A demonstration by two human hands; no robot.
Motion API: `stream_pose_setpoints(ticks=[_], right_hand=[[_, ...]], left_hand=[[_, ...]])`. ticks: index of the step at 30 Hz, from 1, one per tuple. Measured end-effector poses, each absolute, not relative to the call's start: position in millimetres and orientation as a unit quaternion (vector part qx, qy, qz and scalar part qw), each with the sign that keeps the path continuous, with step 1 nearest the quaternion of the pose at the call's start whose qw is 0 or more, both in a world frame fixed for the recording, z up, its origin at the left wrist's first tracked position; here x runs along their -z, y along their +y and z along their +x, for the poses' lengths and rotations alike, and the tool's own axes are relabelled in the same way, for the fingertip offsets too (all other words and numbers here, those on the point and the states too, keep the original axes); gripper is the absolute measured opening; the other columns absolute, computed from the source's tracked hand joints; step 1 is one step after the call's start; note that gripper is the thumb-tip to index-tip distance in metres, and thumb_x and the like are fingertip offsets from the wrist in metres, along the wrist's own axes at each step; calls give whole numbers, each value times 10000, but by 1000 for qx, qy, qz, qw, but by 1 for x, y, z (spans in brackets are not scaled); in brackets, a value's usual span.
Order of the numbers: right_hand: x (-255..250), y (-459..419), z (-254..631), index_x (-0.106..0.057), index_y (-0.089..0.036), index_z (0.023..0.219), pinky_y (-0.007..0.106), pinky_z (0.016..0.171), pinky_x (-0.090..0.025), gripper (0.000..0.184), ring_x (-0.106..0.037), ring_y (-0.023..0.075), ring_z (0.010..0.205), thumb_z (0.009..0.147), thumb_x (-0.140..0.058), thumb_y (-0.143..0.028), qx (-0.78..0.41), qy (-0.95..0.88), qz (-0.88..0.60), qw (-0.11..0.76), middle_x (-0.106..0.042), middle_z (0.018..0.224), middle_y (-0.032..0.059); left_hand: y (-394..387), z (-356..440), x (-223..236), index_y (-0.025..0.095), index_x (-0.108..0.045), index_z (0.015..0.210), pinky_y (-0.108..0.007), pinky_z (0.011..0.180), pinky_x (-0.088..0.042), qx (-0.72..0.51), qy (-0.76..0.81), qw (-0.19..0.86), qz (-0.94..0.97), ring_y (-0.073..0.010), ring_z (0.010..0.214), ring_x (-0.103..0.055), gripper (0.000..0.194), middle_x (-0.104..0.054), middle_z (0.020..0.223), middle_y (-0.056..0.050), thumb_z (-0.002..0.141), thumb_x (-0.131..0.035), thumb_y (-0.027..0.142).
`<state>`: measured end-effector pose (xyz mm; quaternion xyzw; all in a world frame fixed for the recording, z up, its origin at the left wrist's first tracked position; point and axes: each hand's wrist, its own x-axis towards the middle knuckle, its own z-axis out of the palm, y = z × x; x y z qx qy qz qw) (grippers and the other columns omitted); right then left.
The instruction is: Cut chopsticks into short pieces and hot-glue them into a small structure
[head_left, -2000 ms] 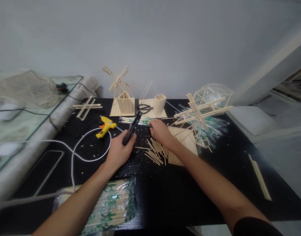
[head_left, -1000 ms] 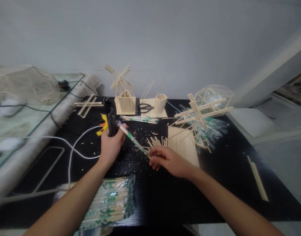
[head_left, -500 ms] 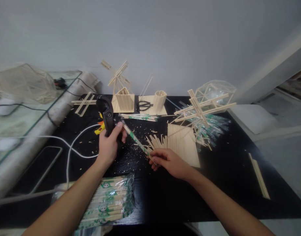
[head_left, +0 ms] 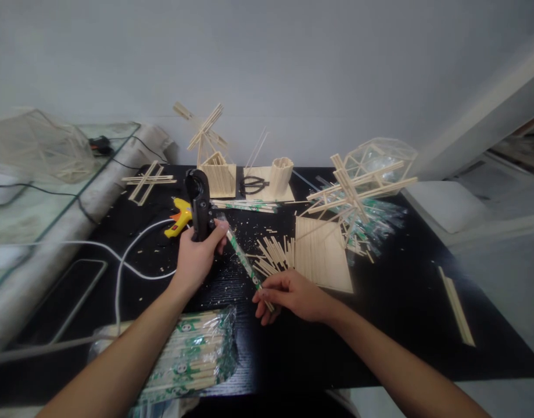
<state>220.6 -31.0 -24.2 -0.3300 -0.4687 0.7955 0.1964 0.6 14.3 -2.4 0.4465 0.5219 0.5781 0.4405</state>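
My left hand (head_left: 199, 252) is closed around a black pipe cutter (head_left: 200, 203), its hooked jaw pointing up. The thumb and fingers of that hand also pinch the upper end of a pair of chopsticks (head_left: 243, 258) in a green-printed plastic wrapper. Lower down, my right hand (head_left: 288, 295) grips the other end of the wrapped chopsticks, which slant between the two hands. Just left of the cutter lies a yellow glue gun (head_left: 178, 217). Short cut stick pieces (head_left: 273, 255) lie beyond my right hand, beside a flat panel of sticks (head_left: 323, 252).
A clear bag of wrapped chopsticks (head_left: 197, 351) lies at the front left, near a white cable (head_left: 121, 290). Stick models (head_left: 218, 177) stand at the back with black scissors (head_left: 254, 184). A crossed stick frame (head_left: 351, 188) and loose wrappers (head_left: 382, 217) occupy the right.
The wrapped chopsticks have shifted slightly toward me, with my right hand moving down and left. My left hand and the cutter have moved a little right, revealing more of the glue gun.
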Motion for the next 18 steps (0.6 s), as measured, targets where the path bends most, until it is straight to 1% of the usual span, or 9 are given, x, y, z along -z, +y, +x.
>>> stream_pose_setpoints(ticks=[4, 8, 12, 18], right_hand=[[24, -30, 220, -716, -118, 876, 286, 663, -583, 432, -728, 144, 669, 810, -796, -537, -803, -452, -330, 205, -754, 782, 60], [24, -30, 220, -717, -112, 866, 287, 662, -575, 435, -727, 148, 663, 809, -797, -536, -798, -456, -332, 211, -756, 777, 65], [26, -31, 219, -708, -115, 847, 292, 650, -573, 436, -727, 156, 655, 796, -808, -537, -802, -451, -329, 213, -754, 766, 63], [26, -36, 216, -710, -127, 829, 286, 645, -569, 427, -722, 151, 643, 788, -810, -540, -807, -442, -321, 225, -751, 744, 52]], left_hand=[[13, 1, 4, 169, -626, 804, -234, 515, -407, -556, 533, 447, 455, -97, 517, -481, 279, -555, 612, 32, 812, -781, 401], [12, 3, 4, 162, -606, 748, -233, 526, -399, -532, 539, 453, 471, -95, 521, -474, 315, -544, 593, 30, 825, -768, 421], [12, 3, 5, 159, -607, 747, -237, 517, -392, -512, 553, 461, 469, -100, 513, -469, 323, -536, 578, 32, 818, -768, 430], [12, 2, 4, 174, -566, 713, -241, 509, -365, -489, 546, 470, 492, -98, 494, -448, 346, -510, 548, 40, 836, -753, 439]])
